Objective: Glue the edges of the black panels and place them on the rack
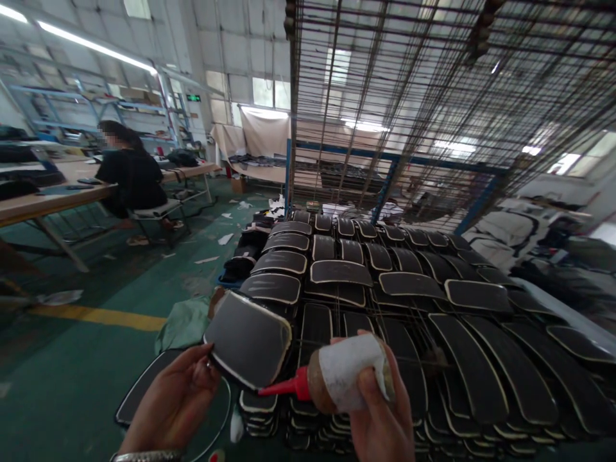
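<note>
My left hand pinches the lower left edge of a dark panel with a pale rim, which is held up and tilted. Wrapped round a glue bottle with a white label is my right hand. The bottle lies nearly sideways, and its red nozzle points left, its tip at the panel's bottom edge. Whether any glue comes out is too small to tell. Many similar dark panels lie in rows and stacks beyond and beneath my hands.
A wire mesh rack on a blue frame rises over the panels. At the left, a person in black sits at a long table. Green cloth lies left of the panels, and paper scraps are on the green floor.
</note>
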Motion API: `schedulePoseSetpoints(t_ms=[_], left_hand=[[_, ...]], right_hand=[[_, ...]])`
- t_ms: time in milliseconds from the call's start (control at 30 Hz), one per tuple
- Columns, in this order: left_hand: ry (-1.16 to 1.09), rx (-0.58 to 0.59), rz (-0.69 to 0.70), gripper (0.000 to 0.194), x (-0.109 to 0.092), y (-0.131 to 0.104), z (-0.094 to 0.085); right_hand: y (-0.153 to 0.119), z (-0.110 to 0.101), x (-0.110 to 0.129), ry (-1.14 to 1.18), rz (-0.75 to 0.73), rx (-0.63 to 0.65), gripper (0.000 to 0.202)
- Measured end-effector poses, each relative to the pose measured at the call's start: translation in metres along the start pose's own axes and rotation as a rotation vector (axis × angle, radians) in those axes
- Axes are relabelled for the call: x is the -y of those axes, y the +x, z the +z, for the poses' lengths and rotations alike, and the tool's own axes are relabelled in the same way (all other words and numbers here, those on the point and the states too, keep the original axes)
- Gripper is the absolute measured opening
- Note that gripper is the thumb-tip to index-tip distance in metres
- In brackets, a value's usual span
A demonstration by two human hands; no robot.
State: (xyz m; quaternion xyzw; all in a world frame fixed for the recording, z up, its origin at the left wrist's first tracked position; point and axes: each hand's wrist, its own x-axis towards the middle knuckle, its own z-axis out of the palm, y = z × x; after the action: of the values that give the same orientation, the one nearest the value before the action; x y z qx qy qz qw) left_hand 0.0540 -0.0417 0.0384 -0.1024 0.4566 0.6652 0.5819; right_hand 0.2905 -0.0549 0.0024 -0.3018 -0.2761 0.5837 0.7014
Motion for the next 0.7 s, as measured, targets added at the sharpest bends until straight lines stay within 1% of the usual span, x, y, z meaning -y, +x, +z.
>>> schedulePoseSetpoints(t_ms=[33,100,133,200,267,333,367,433,500,600,700], left_hand=[[-0.013,0.000,-0.012,0.026,0.000,0.000,-0.001],[-0.043,0.009,-0.026,0.024,-0.002,0.000,-0.002],[-0.065,0.018,-0.025,0.024,-0.002,0.000,-0.003],[-0.118,0.028,-0.030,0.026,-0.004,0.001,-0.006],[-0.166,0.021,-0.038,0.027,-0.005,0.004,-0.011],[-0.179,0.008,-0.004,0.025,-0.002,0.007,-0.013],[-0.180,0.008,0.022,0.024,0.001,0.008,-0.013],[-0.193,0.036,0.062,0.023,0.009,0.009,-0.009],[-0.231,0.065,0.045,0.024,0.021,0.008,0.001],[-0.260,0.078,-0.042,0.027,0.042,0.005,0.018],[-0.175,0.107,-0.196,0.027,0.062,0.001,0.029]], right_hand=[[0.000,0.000,-0.004,0.020,0.030,0.002,0.049],[0.003,0.002,-0.010,0.093,0.159,0.007,0.047],[0.006,0.003,-0.011,0.151,0.245,-0.008,0.045],[0.016,0.005,-0.010,0.295,0.400,-0.080,0.041],[0.026,0.004,-0.005,0.425,0.454,-0.177,0.037],[0.034,0.001,0.000,0.505,0.436,-0.235,0.035],[0.035,-0.002,0.000,0.523,0.428,-0.225,0.034],[0.032,-0.007,-0.004,0.524,0.424,-0.144,0.032],[0.023,-0.008,-0.017,0.488,0.429,-0.048,0.033],[0.004,0.000,-0.043,0.403,0.448,-0.022,0.043],[-0.006,0.015,-0.062,0.350,0.455,0.035,0.052]])
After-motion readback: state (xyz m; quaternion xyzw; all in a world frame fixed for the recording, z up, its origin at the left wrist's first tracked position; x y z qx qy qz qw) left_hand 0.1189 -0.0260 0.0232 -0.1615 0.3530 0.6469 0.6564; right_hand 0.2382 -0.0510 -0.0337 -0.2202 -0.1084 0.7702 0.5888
